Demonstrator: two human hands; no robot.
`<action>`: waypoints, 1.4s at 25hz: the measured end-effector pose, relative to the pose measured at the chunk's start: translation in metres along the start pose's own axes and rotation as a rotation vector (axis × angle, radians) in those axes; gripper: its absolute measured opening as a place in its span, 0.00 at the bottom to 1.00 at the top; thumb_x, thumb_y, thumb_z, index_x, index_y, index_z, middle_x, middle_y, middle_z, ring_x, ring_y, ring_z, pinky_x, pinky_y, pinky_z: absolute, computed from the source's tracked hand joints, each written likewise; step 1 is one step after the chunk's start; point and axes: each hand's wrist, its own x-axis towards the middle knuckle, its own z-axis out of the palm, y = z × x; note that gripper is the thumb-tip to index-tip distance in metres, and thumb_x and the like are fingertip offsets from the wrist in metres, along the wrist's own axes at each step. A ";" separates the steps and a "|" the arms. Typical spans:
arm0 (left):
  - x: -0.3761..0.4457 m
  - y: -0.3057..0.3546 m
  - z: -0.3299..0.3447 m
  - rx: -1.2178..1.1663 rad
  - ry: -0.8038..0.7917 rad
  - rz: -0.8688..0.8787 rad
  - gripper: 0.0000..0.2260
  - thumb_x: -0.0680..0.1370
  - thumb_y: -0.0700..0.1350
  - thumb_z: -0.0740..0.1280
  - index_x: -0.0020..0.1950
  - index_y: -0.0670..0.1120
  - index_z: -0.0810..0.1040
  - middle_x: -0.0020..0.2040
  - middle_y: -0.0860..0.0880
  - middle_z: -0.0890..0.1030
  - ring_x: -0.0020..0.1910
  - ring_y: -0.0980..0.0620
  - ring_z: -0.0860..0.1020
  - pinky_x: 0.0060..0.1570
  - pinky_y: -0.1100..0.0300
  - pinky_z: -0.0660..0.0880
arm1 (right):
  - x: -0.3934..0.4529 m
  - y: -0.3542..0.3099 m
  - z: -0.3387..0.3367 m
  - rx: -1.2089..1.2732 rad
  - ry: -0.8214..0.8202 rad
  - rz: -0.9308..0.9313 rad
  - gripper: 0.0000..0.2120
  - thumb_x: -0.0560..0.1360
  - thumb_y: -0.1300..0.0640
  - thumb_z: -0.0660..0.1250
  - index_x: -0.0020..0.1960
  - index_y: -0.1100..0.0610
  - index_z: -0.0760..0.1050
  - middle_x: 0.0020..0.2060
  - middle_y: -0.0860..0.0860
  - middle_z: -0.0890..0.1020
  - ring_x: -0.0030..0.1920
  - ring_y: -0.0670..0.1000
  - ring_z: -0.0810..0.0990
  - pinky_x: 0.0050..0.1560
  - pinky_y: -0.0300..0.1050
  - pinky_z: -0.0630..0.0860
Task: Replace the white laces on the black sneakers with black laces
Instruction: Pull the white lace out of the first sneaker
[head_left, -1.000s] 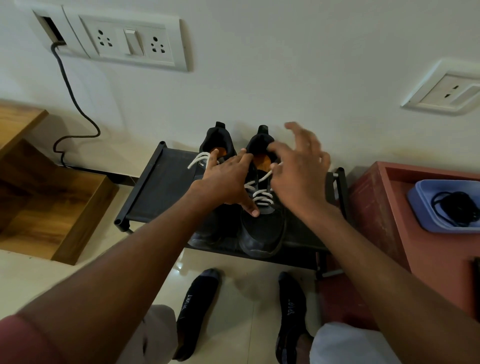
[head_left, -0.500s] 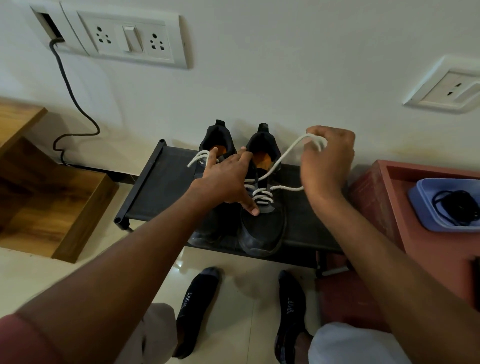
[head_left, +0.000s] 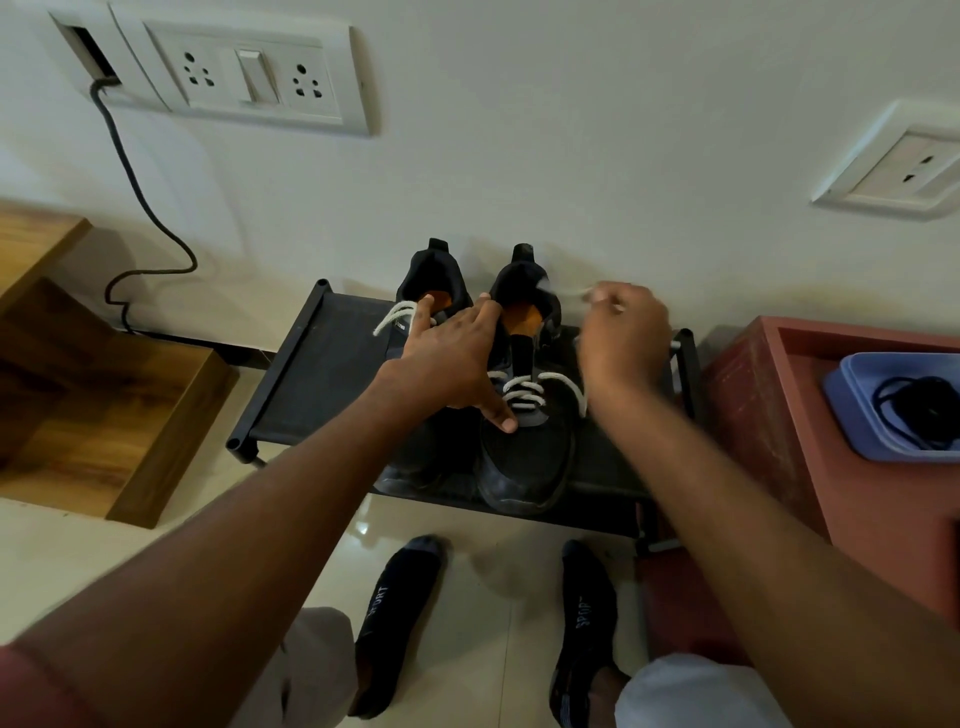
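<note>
The low black shoe rack (head_left: 332, 374) against the wall carried the pair of black sneakers, heels toward its back edge, toes at its front edge. The left sneaker (head_left: 415, 457) sat mostly under the left forearm, its white lace (head_left: 397, 316) bunched loose by the collar. The right sneaker (head_left: 524, 462) was where the action was: half a second earlier its white lace (head_left: 524, 391) had run taut from the eyelets up to the right hand, and now the upper eyelets stood bare around the tongue, only the lower rows remaining crossed. The left hand (head_left: 452, 358) had stayed put, lying flat across both collars, fingers straight and thumb pressed beside the lower lacing, steadying the shoes. The right hand (head_left: 621, 335) had dropped back down near the right sneaker's collar, blurred, fingers curled and pinching a pale streak that was probably the freed lace end. Unlacing looked well begun on this shoe, untouched on the other. Over on the red stand (head_left: 769, 415) right of the rack, a blue tray (head_left: 852, 415) held what looked like the black laces (head_left: 914, 410), waiting.
</note>
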 end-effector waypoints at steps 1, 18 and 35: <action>-0.001 -0.001 0.000 0.000 0.005 -0.002 0.56 0.59 0.70 0.80 0.77 0.49 0.58 0.79 0.50 0.68 0.79 0.46 0.66 0.79 0.34 0.39 | 0.016 -0.007 -0.012 0.241 0.082 0.179 0.12 0.81 0.61 0.63 0.52 0.55 0.86 0.39 0.45 0.80 0.45 0.51 0.83 0.42 0.44 0.74; 0.006 0.027 0.005 -0.131 0.121 0.036 0.09 0.77 0.54 0.75 0.53 0.53 0.87 0.54 0.48 0.68 0.59 0.42 0.72 0.55 0.47 0.73 | -0.002 0.017 -0.024 -0.754 -1.030 -0.381 0.62 0.60 0.38 0.85 0.81 0.37 0.47 0.76 0.53 0.58 0.74 0.64 0.69 0.69 0.64 0.75; -0.005 0.025 -0.004 -0.504 0.109 0.044 0.07 0.77 0.48 0.76 0.50 0.45 0.85 0.42 0.50 0.84 0.41 0.53 0.82 0.45 0.58 0.79 | -0.007 0.027 -0.015 -0.714 -0.893 -0.378 0.63 0.56 0.43 0.89 0.77 0.40 0.50 0.73 0.50 0.60 0.68 0.64 0.75 0.58 0.63 0.80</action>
